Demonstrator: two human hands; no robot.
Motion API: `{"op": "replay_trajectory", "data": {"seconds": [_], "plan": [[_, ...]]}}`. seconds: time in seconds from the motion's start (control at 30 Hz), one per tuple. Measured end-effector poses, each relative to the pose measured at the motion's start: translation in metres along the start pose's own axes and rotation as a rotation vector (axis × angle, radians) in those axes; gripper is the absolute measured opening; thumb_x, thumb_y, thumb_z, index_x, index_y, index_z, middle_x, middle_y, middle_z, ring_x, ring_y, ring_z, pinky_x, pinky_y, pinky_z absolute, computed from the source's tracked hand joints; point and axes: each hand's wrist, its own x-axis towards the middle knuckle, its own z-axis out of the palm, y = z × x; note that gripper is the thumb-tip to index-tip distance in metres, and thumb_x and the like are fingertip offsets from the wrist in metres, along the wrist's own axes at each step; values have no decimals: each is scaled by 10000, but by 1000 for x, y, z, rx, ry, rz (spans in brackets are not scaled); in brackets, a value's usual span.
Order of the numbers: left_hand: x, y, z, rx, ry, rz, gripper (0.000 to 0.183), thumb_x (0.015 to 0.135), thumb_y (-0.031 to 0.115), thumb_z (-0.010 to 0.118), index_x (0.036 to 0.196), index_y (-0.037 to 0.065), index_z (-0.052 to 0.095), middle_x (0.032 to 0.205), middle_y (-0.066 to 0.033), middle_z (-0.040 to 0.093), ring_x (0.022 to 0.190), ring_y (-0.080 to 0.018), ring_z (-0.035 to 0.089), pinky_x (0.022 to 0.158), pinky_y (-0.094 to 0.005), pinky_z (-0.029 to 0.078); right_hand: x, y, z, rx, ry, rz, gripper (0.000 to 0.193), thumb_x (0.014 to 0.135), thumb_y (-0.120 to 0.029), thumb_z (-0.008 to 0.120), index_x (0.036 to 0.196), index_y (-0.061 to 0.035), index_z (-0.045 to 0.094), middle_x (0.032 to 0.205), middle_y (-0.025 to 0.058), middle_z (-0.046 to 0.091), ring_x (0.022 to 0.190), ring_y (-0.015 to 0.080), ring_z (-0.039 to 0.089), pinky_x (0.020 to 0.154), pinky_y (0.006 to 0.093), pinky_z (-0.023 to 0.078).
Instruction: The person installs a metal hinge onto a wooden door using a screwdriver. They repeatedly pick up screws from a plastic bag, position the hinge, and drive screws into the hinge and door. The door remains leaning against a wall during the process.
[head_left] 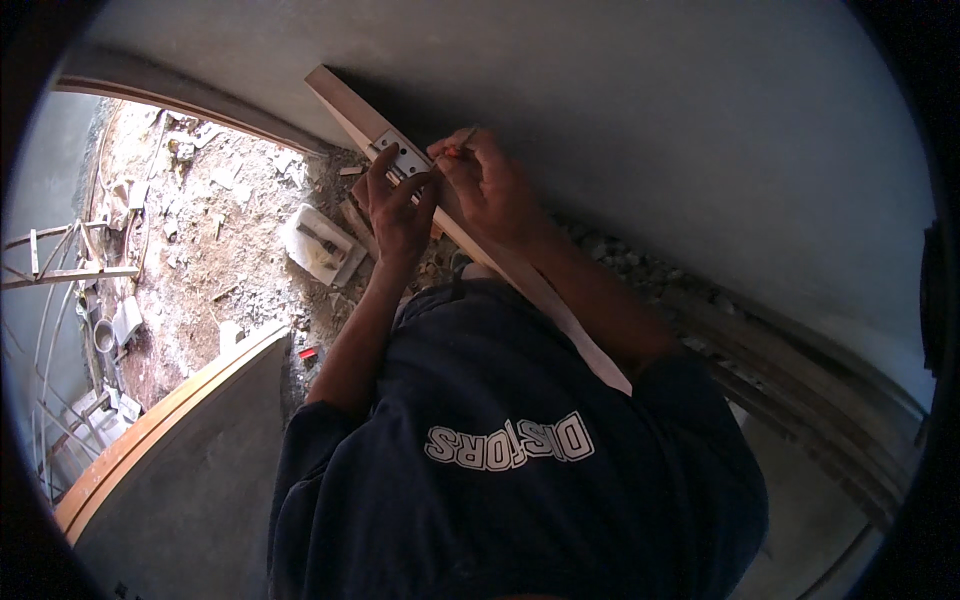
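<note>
A long pale wooden board (350, 110) runs slantwise from the upper left down to my right side, its narrow edge facing up. A metal butt hinge (408, 157) with dark screw holes lies on that edge near the far end. My left hand (400, 215) is closed on the hinge, its fingers and thumb pinching the near side and pressing it to the wood. Just right of it, my right hand (490, 190) pinches a thin pencil-like stick with an orange part (455, 151). The stick's tip is close to the hinge, partly hidden by the fingers.
A grey plastered wall (700, 120) rises close on the right, with rubble (620, 262) along its foot. On the left, a doorway opens on debris-strewn ground (210, 210). A white container (322, 244) stands near the board; a wood-edged panel (190, 420) is at lower left.
</note>
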Motion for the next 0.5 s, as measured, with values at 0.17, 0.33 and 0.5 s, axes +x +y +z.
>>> {"op": "replay_trajectory", "data": {"seconds": [0.17, 0.33, 0.5], "plan": [[0, -4, 3, -26, 31, 20, 165, 757, 124, 819, 919, 138, 793, 1412, -105, 544, 1232, -348, 454, 1044, -456, 370, -6, 3, 6, 62, 37, -75, 171, 1032, -74, 557, 1197, -62, 514, 1168, 192, 675, 1040, 197, 675, 901, 343, 549], [-1, -3, -1, -3, 23, 54, 178, 753, 119, 818, 928, 136, 790, 1410, -117, 545, 1232, -353, 457, 1042, -457, 367, -9, -2, 5, 3, 18, -69, 168, 1033, -75, 543, 1191, -30, 507, 1167, 192, 676, 1030, 203, 682, 905, 350, 550], [1, -2, -1, -14, 18, 25, 188, 790, 127, 811, 961, 64, 767, 1436, -160, 545, 1322, -351, 470, 1091, -495, 341, -5, -1, 5, 35, -33, -4, 165, 1038, -81, 534, 1185, -11, 506, 1196, 213, 663, 1055, 227, 677, 932, 363, 545]]}}
